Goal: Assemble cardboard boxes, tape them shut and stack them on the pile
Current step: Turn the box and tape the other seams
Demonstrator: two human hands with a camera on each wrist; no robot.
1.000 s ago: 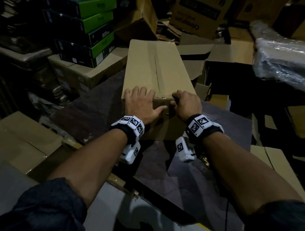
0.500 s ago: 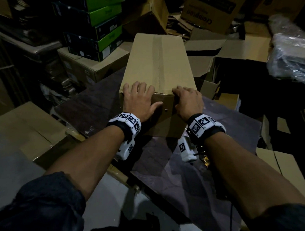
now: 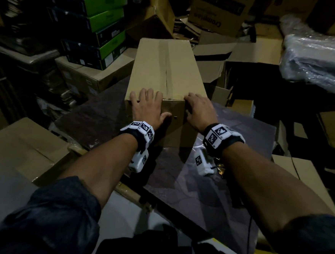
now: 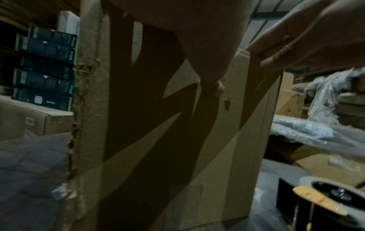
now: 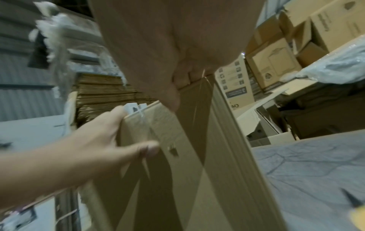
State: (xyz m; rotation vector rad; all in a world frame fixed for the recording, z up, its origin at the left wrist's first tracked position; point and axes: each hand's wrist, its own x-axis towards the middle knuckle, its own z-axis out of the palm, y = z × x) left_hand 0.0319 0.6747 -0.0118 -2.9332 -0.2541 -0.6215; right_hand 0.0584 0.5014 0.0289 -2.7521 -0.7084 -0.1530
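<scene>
A closed brown cardboard box stands lengthwise on the dark table, with clear tape along its top seam. My left hand lies over the near top edge, fingers straight on the lid and thumb down on the near face. My right hand rests on the near right corner, its fingers over the edge. In the right wrist view the left hand presses shiny tape onto the near face. A tape dispenser sits on the table by the box.
Green-and-black cartons are stacked at the back left on a brown box. A large carton sits at near left, flat cardboard at near right, and a plastic-wrapped bundle at far right. Open cartons crowd the back.
My right hand has uncurled from a fist at the seam and slid to the near right corner. My left hand stays on the near edge, and the box has not moved.
</scene>
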